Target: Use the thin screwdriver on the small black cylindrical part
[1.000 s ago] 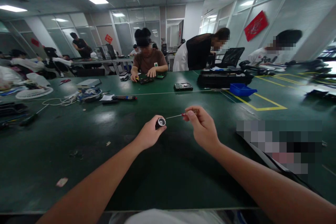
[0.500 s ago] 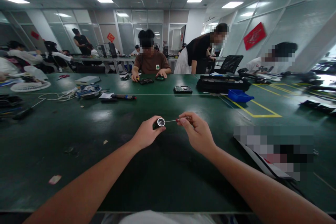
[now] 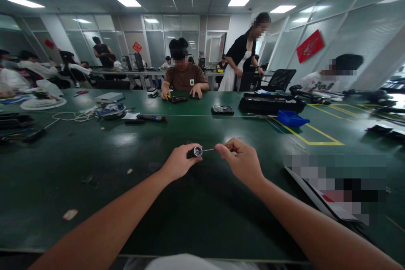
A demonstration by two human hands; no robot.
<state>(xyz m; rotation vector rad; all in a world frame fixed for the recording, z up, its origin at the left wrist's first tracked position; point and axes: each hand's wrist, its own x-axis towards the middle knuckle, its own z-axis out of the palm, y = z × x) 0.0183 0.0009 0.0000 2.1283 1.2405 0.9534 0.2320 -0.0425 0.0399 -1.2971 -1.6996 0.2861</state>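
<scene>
Near the middle of the view, my left hand [image 3: 179, 161] is wrapped round a short black cylinder [image 3: 197, 152] with a silver rim, its round end facing me. My right hand [image 3: 243, 159] pinches a screwdriver [image 3: 208, 149] with a thin metal shaft and a reddish handle mostly hidden in the fingers. The shaft points left, and its tip is at the rim of the cylinder. Whether the tip touches the inside is too small to tell. Both hands are above the green table [image 3: 190, 219].
Farther back lie a dark tool [image 3: 152, 118], a black device [image 3: 222, 110], a blue tray [image 3: 291, 118], a long black case [image 3: 272, 103] and tangled cables [image 3: 109, 110]. A laptop-like panel [image 3: 316, 190] is at right. A person [image 3: 185, 78] works across the table.
The view has shifted slightly. The cylinder's end is turned a little more to the right, with the screwdriver still at it. A person in the background has straightened up.
</scene>
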